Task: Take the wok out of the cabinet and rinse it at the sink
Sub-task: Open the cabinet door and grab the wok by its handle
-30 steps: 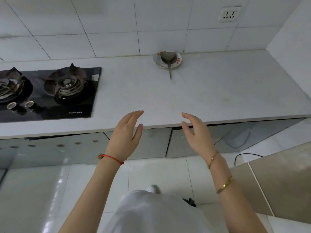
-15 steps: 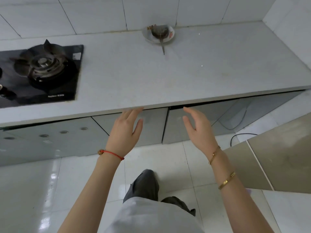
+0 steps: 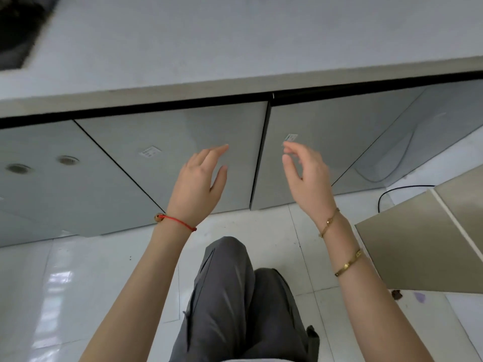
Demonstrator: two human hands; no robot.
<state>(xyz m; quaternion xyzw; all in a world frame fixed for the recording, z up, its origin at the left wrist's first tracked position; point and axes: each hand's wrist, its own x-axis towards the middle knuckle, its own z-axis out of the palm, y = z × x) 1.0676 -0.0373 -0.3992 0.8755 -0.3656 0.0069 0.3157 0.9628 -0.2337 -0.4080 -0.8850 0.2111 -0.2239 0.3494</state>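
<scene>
Both bare hands, left and right, grips wide and empty, near closed glossy grey cabinet doors under the pale worktop; wok unseen, presumably inside, likely heavy, best lifted by its handle.

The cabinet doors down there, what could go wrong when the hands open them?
The cabinet doors show no handles, so fingers of the left hand or right hand might slip or get pinched at the dark gap between them. The countertop edge hangs overhead; rising fast might bump it. The floor looks glossy, perhaps slippery.
</scene>
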